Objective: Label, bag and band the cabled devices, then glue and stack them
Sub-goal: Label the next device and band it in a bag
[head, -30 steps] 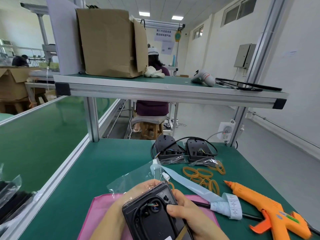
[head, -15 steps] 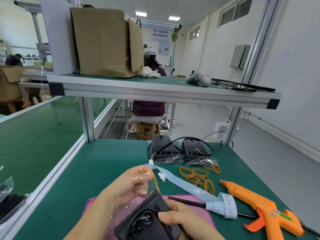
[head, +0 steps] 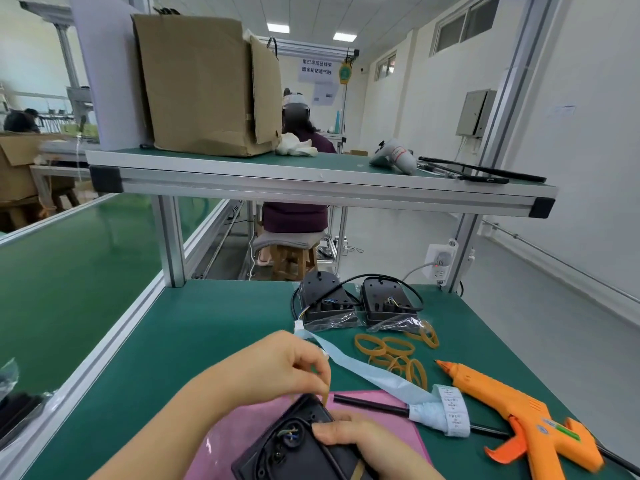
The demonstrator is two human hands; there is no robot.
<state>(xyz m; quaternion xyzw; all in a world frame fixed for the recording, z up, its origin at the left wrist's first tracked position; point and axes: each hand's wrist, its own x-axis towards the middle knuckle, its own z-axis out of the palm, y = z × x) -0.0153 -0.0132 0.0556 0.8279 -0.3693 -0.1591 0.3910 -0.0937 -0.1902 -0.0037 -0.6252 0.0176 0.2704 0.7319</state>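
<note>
A black cabled device (head: 294, 448) in a clear bag lies on a pink mat (head: 242, 441) at the near edge. My right hand (head: 363, 445) grips its right side, thumb on top. My left hand (head: 277, 368) is above the device's far end and pinches a tan rubber band (head: 325, 393) stretched down to the device. Two more bagged black devices (head: 356, 303) with a looped cable stand at the back of the table. Several loose rubber bands (head: 394, 355) lie behind a strip of pale blue labels (head: 374, 379). The strip ends in a label roll (head: 446, 410).
An orange glue gun (head: 519, 410) lies at the right, its black cord running along the table. A shelf (head: 311, 181) overhead carries a cardboard box (head: 207, 88). A green conveyor (head: 69, 271) runs along the left. A person sits beyond the bench.
My left hand let go of the bag's mouth, moved right and now pulls a rubber band at the device's far end. The device dropped lower in view.
</note>
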